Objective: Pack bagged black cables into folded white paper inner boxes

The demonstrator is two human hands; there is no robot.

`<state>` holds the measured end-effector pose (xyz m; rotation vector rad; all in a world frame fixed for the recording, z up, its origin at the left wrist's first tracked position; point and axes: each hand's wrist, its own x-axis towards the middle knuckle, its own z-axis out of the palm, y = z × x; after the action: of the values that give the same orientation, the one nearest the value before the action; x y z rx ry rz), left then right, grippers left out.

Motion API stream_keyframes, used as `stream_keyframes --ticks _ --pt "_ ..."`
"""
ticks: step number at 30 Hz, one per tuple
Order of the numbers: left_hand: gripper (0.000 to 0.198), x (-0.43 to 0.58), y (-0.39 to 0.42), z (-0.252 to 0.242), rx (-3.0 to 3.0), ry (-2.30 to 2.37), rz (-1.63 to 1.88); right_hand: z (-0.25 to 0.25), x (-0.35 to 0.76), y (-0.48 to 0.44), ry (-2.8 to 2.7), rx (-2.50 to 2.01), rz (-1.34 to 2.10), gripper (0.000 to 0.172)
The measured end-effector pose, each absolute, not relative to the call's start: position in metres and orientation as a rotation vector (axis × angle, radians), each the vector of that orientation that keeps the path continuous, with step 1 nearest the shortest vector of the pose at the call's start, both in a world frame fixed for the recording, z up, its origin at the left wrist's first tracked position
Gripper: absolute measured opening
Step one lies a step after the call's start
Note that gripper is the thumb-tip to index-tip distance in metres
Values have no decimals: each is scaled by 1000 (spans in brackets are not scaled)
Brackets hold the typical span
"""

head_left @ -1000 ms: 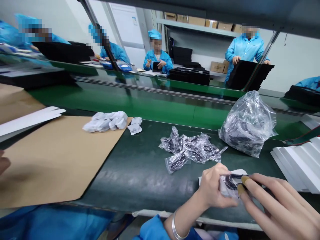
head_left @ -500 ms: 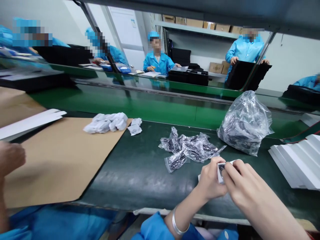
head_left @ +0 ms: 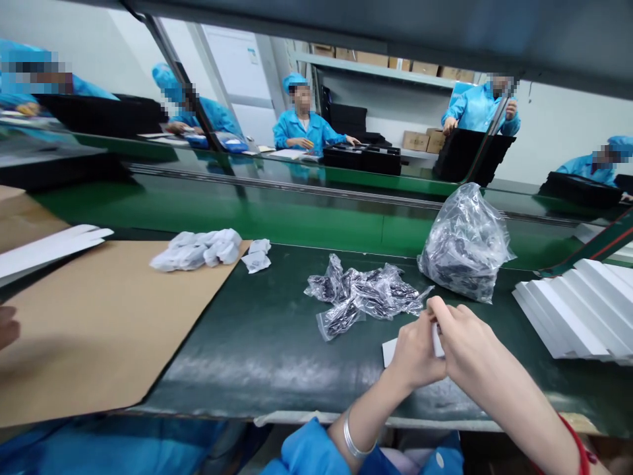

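Over the dark green work surface, my left hand (head_left: 417, 353) is wrapped around a small white box (head_left: 438, 344). My right hand (head_left: 465, 340) closes over the near end of that same box, its fingers meeting my left fingertips. Most of the box is hidden by both hands. A white flat piece (head_left: 390, 352) sticks out left of my left hand; whether it belongs to the box I cannot tell. Just beyond my hands lie several clear plastic bags with dark contents (head_left: 363, 293), perhaps cables.
A large clear bag (head_left: 465, 247) of dark items stands behind my right hand. Folded white cartons (head_left: 581, 316) are stacked at right. Left, white wrapped packets (head_left: 198, 249) lie on a brown cardboard sheet (head_left: 123, 330), near a co-worker's hand (head_left: 7, 328). Co-workers sit and stand across the line.
My right fingers have closed over the box's end, where an opening with something dark inside showed before. The co-worker's hand at left has drawn toward the frame's edge. The view has shifted slightly.
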<state>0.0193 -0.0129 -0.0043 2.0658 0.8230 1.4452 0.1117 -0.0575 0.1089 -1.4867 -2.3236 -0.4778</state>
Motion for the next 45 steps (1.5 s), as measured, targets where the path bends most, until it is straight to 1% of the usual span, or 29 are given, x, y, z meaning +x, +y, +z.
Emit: stream_keyframes --ticks 3,5,8,12,15,17,19,20,22,23,26,27,29,33,36,37,41,45 --pt "51 11 -14 -5 1959 835 1548 110 114 -66 -2221 -1386 -200 25" --pt "45 4 -14 -4 1885 858 1579 110 115 -73 -2178 -1274 -152 25" --pt "43 -2 -14 -3 1849 843 1596 103 109 -81 -2105 -1144 -289 23" --pt "41 -2 -12 1 1769 853 1584 80 90 -79 -1855 -1314 -532 8" --pt "32 -5 -12 4 1767 876 1635 64 83 -73 -1847 -1427 -465 17" --pt "28 -7 -14 4 1798 870 1699 58 85 -72 -1932 -1400 -379 19" --pt "31 -10 -16 2 1820 871 1742 57 92 -73 -1910 -1310 -348 19" --pt "35 -11 -17 1 1826 881 1742 58 96 -74 -1829 -1284 -335 23" --pt "39 -13 -18 -2 1823 915 1707 61 104 -77 -1640 -1304 -227 32" --pt "40 -13 -18 -2 1816 930 1682 63 107 -78 -1586 -1337 -111 33" --pt "40 -12 -18 -4 1803 954 1637 69 111 -78 -1615 -1398 326 27" --pt "40 -12 -19 -4 1803 963 1636 70 111 -77 -1649 -1378 413 25" --pt "41 -10 -20 -4 1808 984 1645 73 110 -75 -1688 -1315 484 24" --pt "43 -8 -26 -5 1823 1024 1711 79 109 -71 -1664 -1287 502 29" --pt "42 -6 -29 -7 1831 1003 1742 82 109 -70 -1751 -1252 486 19" --pt "43 -6 -30 -7 1831 1000 1731 82 108 -70 -1788 -1235 459 19" --pt "45 -4 -32 -10 1846 1040 1708 83 99 -76 -1811 -1272 200 18" --pt "42 -3 -33 -9 1871 1038 1732 76 91 -83 -1851 -1262 -83 25"
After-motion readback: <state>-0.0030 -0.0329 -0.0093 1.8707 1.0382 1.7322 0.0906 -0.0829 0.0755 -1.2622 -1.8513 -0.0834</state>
